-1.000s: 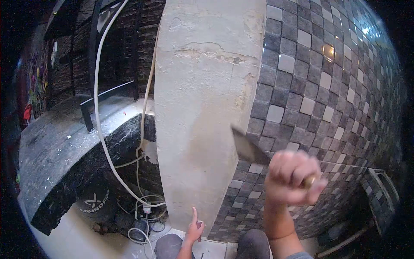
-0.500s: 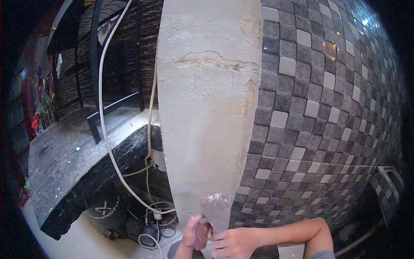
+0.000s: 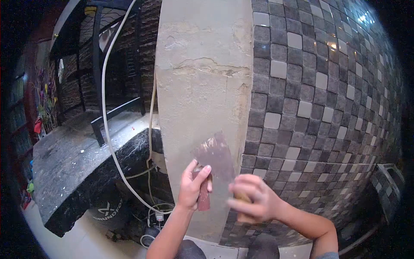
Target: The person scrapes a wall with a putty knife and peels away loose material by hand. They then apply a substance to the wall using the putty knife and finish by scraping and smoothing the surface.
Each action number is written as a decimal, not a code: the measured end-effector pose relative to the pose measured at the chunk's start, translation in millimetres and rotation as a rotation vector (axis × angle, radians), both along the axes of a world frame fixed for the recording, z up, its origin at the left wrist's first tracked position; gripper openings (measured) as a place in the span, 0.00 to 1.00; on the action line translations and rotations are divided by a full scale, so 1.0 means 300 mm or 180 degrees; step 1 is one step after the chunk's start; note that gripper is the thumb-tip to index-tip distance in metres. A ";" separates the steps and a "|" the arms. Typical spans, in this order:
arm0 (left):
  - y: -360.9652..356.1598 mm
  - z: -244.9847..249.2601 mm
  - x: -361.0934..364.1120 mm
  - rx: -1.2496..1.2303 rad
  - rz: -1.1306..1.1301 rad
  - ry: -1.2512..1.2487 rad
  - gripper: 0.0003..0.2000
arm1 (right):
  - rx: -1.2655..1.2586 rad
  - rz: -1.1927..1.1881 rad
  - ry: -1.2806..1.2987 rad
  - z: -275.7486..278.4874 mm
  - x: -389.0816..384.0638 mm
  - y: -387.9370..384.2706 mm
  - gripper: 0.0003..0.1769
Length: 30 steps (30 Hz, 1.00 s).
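My left hand (image 3: 189, 190) is closed around the worn reddish handle (image 3: 204, 196) of a scraper, thumb laid along its top. My right hand (image 3: 254, 200), smeared by motion, is wrapped round a yellowish-brown handle (image 3: 243, 199). Between the hands spreads a wide, greyish putty knife blade (image 3: 213, 153), its broad edge up and its narrow end toward my right hand. The blade overlaps the scraper's top end, hiding that part. Behind both tools stands a pale plastered wall strip (image 3: 198, 103) with a rough crack and flaking patches.
Grey mosaic tiles (image 3: 297, 129) cover the wall to the right. On the left are a dark stone ledge (image 3: 77, 142), a hanging white hose (image 3: 105, 108), and a black container (image 3: 108, 213) beneath the ledge. A plug with cables (image 3: 159, 217) lies low near the wall strip.
Both hands and the tools have risen in the view. My right hand has moved up and right, apart from my left, and the blade now tilts leftward.
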<state>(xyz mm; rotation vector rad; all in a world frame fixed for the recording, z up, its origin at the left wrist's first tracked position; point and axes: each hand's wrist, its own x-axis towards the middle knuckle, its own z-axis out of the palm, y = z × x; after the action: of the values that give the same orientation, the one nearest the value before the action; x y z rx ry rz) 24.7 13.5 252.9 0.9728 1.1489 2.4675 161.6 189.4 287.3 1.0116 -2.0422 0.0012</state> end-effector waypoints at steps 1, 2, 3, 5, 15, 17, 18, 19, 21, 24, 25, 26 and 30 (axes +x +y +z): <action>0.009 0.007 -0.022 0.0020 0.0047 -0.0006 0.25 | -0.0305 -0.0228 0.0062 0.007 0.002 -0.003 0.31; 0.016 0.018 -0.042 -0.0042 0.0092 0.0035 0.26 | -0.0839 -0.0384 -0.0153 0.003 0.000 -0.010 0.34; 0.022 0.033 -0.061 -0.0101 0.0136 0.0076 0.27 | -0.1370 -0.0540 -0.0371 -0.005 -0.003 -0.022 0.37; 0.029 0.069 -0.072 -0.0290 0.0179 0.0238 0.28 | -0.2314 -0.0678 -0.1390 0.011 0.005 -0.019 0.41; -0.012 0.126 -0.059 -0.1274 0.3655 0.3500 0.25 | -0.4526 0.0724 -0.2454 -0.056 0.005 -0.071 0.32; -0.049 0.173 -0.007 -0.1395 0.3801 0.3334 0.25 | -0.4541 0.0913 -0.2282 -0.067 -0.017 -0.085 0.29; -0.066 0.194 0.016 -0.1453 0.3878 0.3233 0.26 | -0.4538 0.1000 -0.2207 -0.068 -0.027 -0.092 0.28; -0.086 0.211 0.018 -0.1488 0.4093 0.3376 0.24 | -0.4599 0.0890 -0.2068 -0.054 -0.024 -0.109 0.26; -0.117 0.253 0.029 -0.1540 0.3940 0.3724 0.25 | -0.4672 0.0884 -0.1967 -0.037 -0.031 -0.110 0.25; -0.119 0.300 0.009 -0.1758 0.3865 0.4591 0.30 | -0.4751 0.1068 -0.1976 -0.023 -0.048 -0.114 0.23; -0.100 0.312 0.013 -0.1884 0.3854 0.4772 0.32 | -0.4769 0.1149 -0.2010 -0.021 -0.054 -0.116 0.22; -0.079 0.321 0.018 -0.2011 0.3836 0.4949 0.34 | -0.4789 0.1329 -0.2052 -0.019 -0.063 -0.117 0.21; 0.005 0.332 0.008 -0.2378 0.4031 0.5195 0.35 | -0.5037 0.2076 -0.2190 -0.023 -0.083 -0.141 0.20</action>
<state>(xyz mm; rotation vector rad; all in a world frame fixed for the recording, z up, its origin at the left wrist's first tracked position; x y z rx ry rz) 26.9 15.0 352.5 2.3936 3.5004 0.5547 136.6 147.1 280.5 0.4998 -1.3417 2.1238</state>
